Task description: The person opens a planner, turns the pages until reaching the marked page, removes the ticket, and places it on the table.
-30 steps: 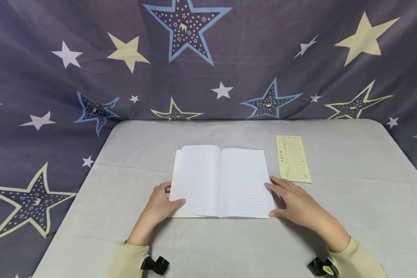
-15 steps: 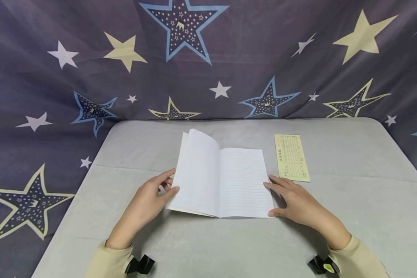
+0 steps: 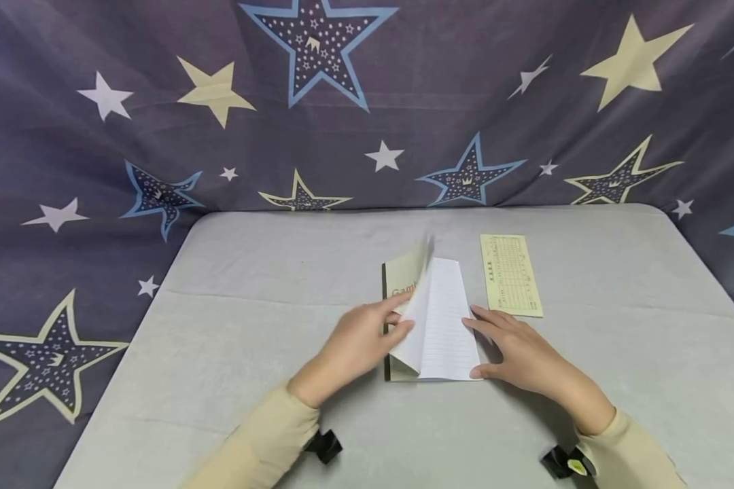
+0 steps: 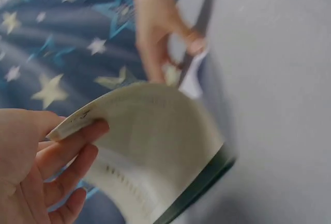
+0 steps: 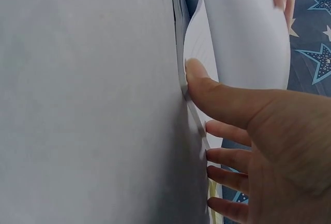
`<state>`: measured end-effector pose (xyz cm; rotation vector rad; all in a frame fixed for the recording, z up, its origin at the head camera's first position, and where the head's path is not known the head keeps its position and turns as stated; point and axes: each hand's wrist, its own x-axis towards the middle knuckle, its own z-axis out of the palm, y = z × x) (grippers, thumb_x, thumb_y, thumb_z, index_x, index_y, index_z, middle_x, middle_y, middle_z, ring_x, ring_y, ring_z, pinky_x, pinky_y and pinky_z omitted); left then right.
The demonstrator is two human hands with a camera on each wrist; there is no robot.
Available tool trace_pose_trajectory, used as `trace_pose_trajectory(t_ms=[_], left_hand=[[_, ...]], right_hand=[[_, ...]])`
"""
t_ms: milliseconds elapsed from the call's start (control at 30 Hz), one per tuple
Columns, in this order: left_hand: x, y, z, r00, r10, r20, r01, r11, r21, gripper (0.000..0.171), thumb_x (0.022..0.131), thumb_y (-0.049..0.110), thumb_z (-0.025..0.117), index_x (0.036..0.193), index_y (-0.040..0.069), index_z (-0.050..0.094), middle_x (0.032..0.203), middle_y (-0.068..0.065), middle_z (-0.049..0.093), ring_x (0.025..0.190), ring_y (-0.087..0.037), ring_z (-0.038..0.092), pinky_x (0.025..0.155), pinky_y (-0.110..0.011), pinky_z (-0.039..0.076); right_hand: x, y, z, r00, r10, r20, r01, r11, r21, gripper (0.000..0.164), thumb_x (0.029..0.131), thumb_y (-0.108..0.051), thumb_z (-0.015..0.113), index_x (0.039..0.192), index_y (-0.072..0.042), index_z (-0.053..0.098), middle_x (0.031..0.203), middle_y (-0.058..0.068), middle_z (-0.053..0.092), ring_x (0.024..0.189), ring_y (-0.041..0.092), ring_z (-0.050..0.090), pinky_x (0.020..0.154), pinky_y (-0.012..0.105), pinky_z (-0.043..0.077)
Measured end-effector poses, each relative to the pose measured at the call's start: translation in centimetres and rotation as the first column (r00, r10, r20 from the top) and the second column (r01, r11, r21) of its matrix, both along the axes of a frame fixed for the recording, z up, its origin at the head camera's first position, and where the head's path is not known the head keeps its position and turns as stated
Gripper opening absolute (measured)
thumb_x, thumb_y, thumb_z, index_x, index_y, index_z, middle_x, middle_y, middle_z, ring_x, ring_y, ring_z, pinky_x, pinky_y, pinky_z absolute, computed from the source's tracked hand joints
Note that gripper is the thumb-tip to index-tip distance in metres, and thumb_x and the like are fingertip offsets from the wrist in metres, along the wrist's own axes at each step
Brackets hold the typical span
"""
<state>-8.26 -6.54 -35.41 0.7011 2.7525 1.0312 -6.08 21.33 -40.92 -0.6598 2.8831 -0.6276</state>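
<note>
A lined notebook [image 3: 448,319] lies half folded on the table, its left cover and pages raised and bent over toward the right. My left hand [image 3: 356,343] pinches the free edge of the lifted part between thumb and fingers. In the left wrist view the pale cover [image 4: 155,136], with a dark green spine strip, curves away from those fingers. My right hand [image 3: 520,353] stays at the notebook's right side; its thumb presses the near corner and its fingertips touch the edge, as the right wrist view also shows. Printed lettering on the cover is partly hidden by the left hand.
A yellow printed form slip [image 3: 512,275] lies just beyond the right hand on the grey table [image 3: 269,258]. Behind the table hangs a dark star-patterned cloth [image 3: 440,81]. Black wrist cameras [image 3: 324,446] sit at both cuffs.
The notebook lay open flat a second ago. My left hand has lifted its left half and carried it up and rightward, showing the cover. My right hand has hardly moved.
</note>
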Motion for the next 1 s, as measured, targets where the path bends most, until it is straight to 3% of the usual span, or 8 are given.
trace_pose_trajectory(t_ms=[67, 167, 333, 400, 567, 633, 833, 1000], left_hand=[[-0.1, 1.6, -1.0, 0.998, -0.053, -0.041, 0.050, 0.996, -0.073, 0.043, 0.099, 0.026, 0.063, 0.139, 0.015, 0.058, 0.103, -0.001, 0.075, 0.094, -0.018, 0.070, 0.085, -0.038, 0.055], [-0.1, 3.7, -2.3, 0.985, -0.116, -0.130, 0.089, 0.976, -0.200, 0.033, 0.099, 0.031, 0.060, 0.128, 0.017, 0.067, 0.094, 0.006, 0.076, 0.088, -0.014, 0.070, 0.079, -0.035, 0.055], [0.2, 5.8, -3.2, 0.952, -0.129, -0.279, 0.031, 0.943, -0.331, 0.026, 0.097, 0.038, 0.059, 0.108, 0.024, 0.077, 0.078, 0.013, 0.072, 0.077, -0.014, 0.067, 0.074, -0.033, 0.052], [0.4, 6.3, -3.3, 0.950, -0.125, -0.287, 0.009, 0.927, -0.374, 0.028, 0.097, 0.042, 0.057, 0.105, 0.025, 0.077, 0.081, 0.012, 0.073, 0.078, -0.014, 0.066, 0.074, -0.033, 0.051], [1.3, 7.3, -3.4, 0.976, -0.095, -0.196, -0.017, 0.864, -0.504, 0.050, 0.096, 0.060, 0.047, 0.111, 0.021, 0.075, 0.102, 0.004, 0.069, 0.092, -0.019, 0.063, 0.082, -0.038, 0.048], [1.7, 7.5, -3.5, 0.982, -0.080, -0.171, -0.022, 0.850, -0.527, 0.060, 0.093, 0.068, 0.046, 0.115, 0.018, 0.072, 0.105, 0.001, 0.066, 0.096, -0.020, 0.061, 0.085, -0.040, 0.048], [2.6, 6.8, -3.8, 0.982, -0.104, -0.159, 0.007, 0.856, -0.517, 0.070, 0.086, 0.076, 0.050, 0.123, 0.019, 0.069, 0.109, 0.002, 0.059, 0.098, -0.017, 0.055, 0.078, -0.035, 0.046], [2.0, 4.3, -3.7, 0.991, -0.064, -0.114, 0.010, 0.906, -0.422, 0.057, 0.093, 0.061, 0.056, 0.129, 0.017, 0.065, 0.124, 0.002, 0.061, 0.111, -0.020, 0.056, 0.088, -0.040, 0.049]], right_hand=[[0.0, -0.1, 0.0, 1.000, 0.002, 0.001, -0.002, 1.000, 0.001, 0.083, 0.071, -0.036, 0.088, 0.141, -0.007, 0.055, 0.151, 0.021, 0.042, 0.135, 0.046, 0.038, 0.105, 0.065, 0.034], [-0.1, -0.1, 0.1, 1.000, 0.006, -0.003, -0.006, 1.000, 0.001, 0.082, 0.072, -0.037, 0.088, 0.141, -0.007, 0.055, 0.151, 0.021, 0.042, 0.135, 0.046, 0.039, 0.104, 0.065, 0.035], [-0.2, 0.1, 0.3, 0.999, 0.040, -0.016, -0.040, 0.999, -0.010, 0.081, 0.075, -0.037, 0.086, 0.142, -0.006, 0.054, 0.149, 0.021, 0.044, 0.134, 0.045, 0.041, 0.103, 0.064, 0.036], [-0.3, 0.2, 0.5, 0.998, 0.054, -0.012, -0.054, 0.998, -0.022, 0.080, 0.075, -0.035, 0.086, 0.141, -0.004, 0.054, 0.149, 0.021, 0.044, 0.134, 0.045, 0.042, 0.104, 0.063, 0.037], [-0.3, 0.6, 1.1, 0.996, 0.085, -0.003, -0.085, 0.995, -0.052, 0.075, 0.076, -0.032, 0.086, 0.135, 0.004, 0.057, 0.145, 0.022, 0.048, 0.131, 0.045, 0.045, 0.105, 0.060, 0.038], [-0.4, 0.7, 1.3, 0.995, 0.099, -0.002, -0.099, 0.993, -0.063, 0.074, 0.077, -0.032, 0.085, 0.134, 0.006, 0.058, 0.143, 0.023, 0.050, 0.130, 0.045, 0.046, 0.105, 0.059, 0.039], [-0.4, 1.8, 2.5, 0.995, 0.098, 0.028, -0.093, 0.986, -0.141, 0.069, 0.078, -0.019, 0.084, 0.134, 0.008, 0.056, 0.139, 0.024, 0.054, 0.127, 0.043, 0.050, 0.104, 0.058, 0.040], [-0.5, 3.1, 3.8, 0.998, 0.049, 0.032, -0.041, 0.975, -0.217, 0.064, 0.081, -0.014, 0.081, 0.137, 0.002, 0.055, 0.134, 0.021, 0.059, 0.122, 0.041, 0.055, 0.102, 0.059, 0.041]])
